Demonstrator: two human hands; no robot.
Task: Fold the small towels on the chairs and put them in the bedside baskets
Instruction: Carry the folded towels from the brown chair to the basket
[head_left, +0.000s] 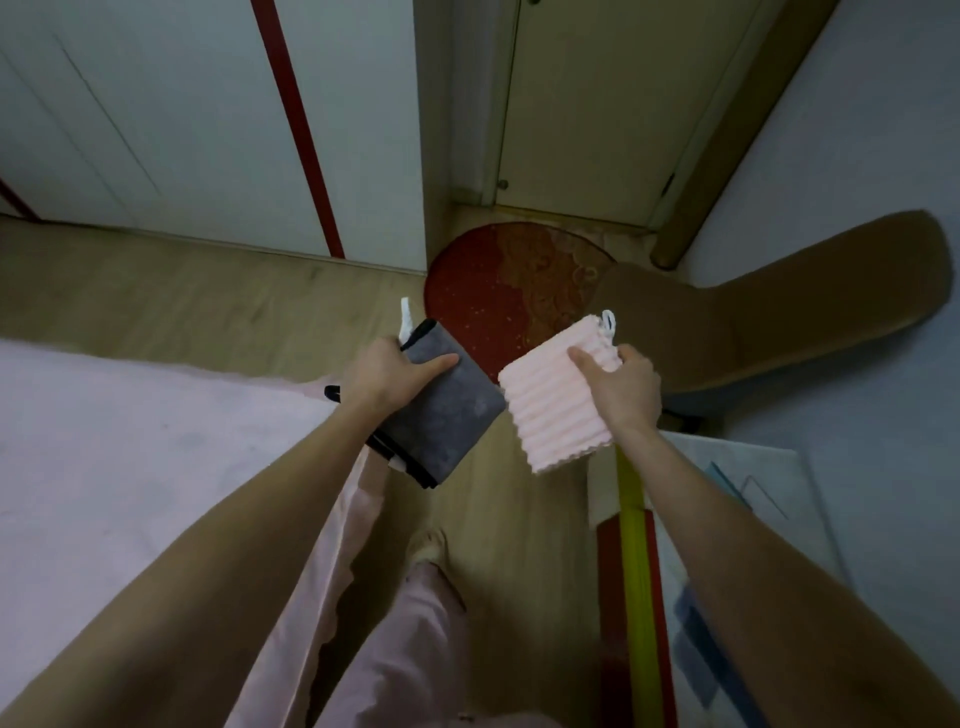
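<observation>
My left hand (387, 376) grips a folded grey towel (441, 421) with black trim and a white loop, thumb on top of it. My right hand (621, 387) holds a folded pink ribbed towel (550, 410) with a white loop at its far corner, thumb pressed on its upper face. Both towels hang in the air side by side over the wooden floor, almost touching. No basket is in view.
A bed with a pink cover (130, 441) lies at the left. A brown chair (779, 322) stands at the right, a red round mat (498, 291) lies before a cream door (597, 104). A yellow-green pole (636, 571) and a light cloth (753, 499) are at the lower right.
</observation>
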